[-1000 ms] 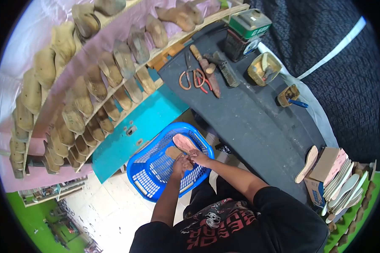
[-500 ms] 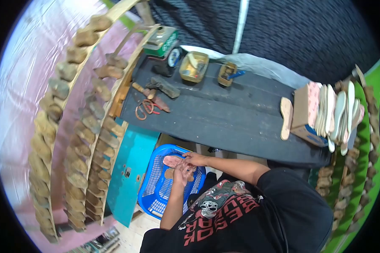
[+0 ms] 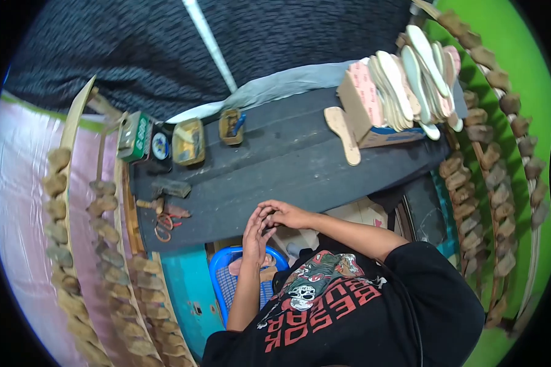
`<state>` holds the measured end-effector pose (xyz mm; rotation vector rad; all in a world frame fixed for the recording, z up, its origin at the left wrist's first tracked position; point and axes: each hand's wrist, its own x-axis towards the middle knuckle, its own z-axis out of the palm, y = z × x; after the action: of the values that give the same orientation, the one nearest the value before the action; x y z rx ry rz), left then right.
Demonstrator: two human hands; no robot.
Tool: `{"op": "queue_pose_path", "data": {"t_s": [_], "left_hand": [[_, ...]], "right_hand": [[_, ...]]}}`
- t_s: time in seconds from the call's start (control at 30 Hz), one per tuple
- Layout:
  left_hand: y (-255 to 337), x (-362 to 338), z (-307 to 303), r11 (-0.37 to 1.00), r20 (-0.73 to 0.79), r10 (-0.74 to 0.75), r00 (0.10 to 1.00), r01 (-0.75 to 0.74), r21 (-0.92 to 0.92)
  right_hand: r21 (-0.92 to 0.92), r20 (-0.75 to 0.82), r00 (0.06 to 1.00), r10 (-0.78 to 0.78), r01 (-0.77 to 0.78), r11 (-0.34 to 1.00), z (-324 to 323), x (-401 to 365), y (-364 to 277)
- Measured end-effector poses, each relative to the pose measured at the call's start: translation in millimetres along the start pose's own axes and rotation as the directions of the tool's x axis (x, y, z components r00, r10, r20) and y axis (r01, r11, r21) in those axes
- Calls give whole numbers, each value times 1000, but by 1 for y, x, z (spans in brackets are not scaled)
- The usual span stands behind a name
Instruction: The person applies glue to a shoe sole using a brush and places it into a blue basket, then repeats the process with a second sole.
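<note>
My left hand (image 3: 254, 237) is raised over the blue basket, its fingers stretched upward. My right hand (image 3: 286, 215) meets it at the fingertips, with its fingers bent and pressed against the left fingers. Whether anything small lies between them is hidden. Below, the blue plastic basket (image 3: 221, 259) is partly covered by my left forearm and shirt. Inside it are a pinkish flat piece (image 3: 235, 266) and a brown piece (image 3: 267, 273), both partly hidden.
A dark-covered table (image 3: 275, 165) stands ahead. It bears a cardboard box (image 3: 356, 101) of shoe insoles, one loose insole (image 3: 343, 136), a green can (image 3: 134, 136), two tubs, red-handled scissors (image 3: 164, 226) and a dark block (image 3: 171, 188). Racks of wooden shoe lasts (image 3: 58, 183) line both sides.
The view has swung to the right, so the table things sit further left. My hands have risen from over the basket's pieces to near the table's front edge, still touching each other.
</note>
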<state>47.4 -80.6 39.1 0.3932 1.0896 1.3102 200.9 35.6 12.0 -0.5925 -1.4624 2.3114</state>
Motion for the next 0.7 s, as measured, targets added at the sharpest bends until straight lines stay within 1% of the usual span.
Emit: {"op": "queue_pose_path", "data": {"t_s": [0.07, 0.1, 0.17, 0.2, 0.23, 0.33, 0.37, 0.47, 0.5, 0.6, 0.63, 0.7], "left_hand": [[4, 24, 29, 998, 61, -33, 998, 29, 64], [4, 36, 41, 994, 87, -61, 994, 53, 92], [0, 57, 64, 988, 136, -111, 985, 94, 124], [1, 65, 76, 984, 155, -132, 979, 110, 141], [-1, 70, 89, 982, 158, -150, 976, 128, 142], [-9, 83, 122, 979, 217, -178, 960, 149, 141], [-12, 88, 132, 976, 246, -200, 948, 171, 135], [-22, 110, 160, 950, 288, -273, 918, 210, 230], [-30, 121, 165, 949, 307, -286, 908, 224, 222], [-45, 148, 187, 947, 371, -314, 874, 257, 195], [-52, 157, 196, 940, 344, -326, 880, 264, 215], [-63, 170, 212, 937, 259, -316, 913, 257, 238]], "right_hand": [[54, -117, 992, -51, 58, 997, -17, -17, -8], [59, -169, 978, -120, 132, 990, -27, -20, -4], [-24, -269, 945, -185, 186, 982, -46, -34, 1], [-66, -310, 925, -220, 210, 975, -51, -40, -7], [-33, -351, 915, -201, 202, 979, -57, -51, -14], [-56, -425, 884, -195, 189, 980, -81, -78, -32], [-11, -447, 878, -168, 183, 983, -88, -87, -39], [-90, -555, 815, -163, 136, 987, -116, -99, -29], [-109, -594, 786, -174, 135, 985, -117, -106, -37], [-238, -728, 648, -222, 66, 969, -137, -122, -36], [-290, -768, 591, -247, 23, 957, -148, -125, -29], [-387, -853, 427, -302, -127, 913, -163, -132, -18]]}}
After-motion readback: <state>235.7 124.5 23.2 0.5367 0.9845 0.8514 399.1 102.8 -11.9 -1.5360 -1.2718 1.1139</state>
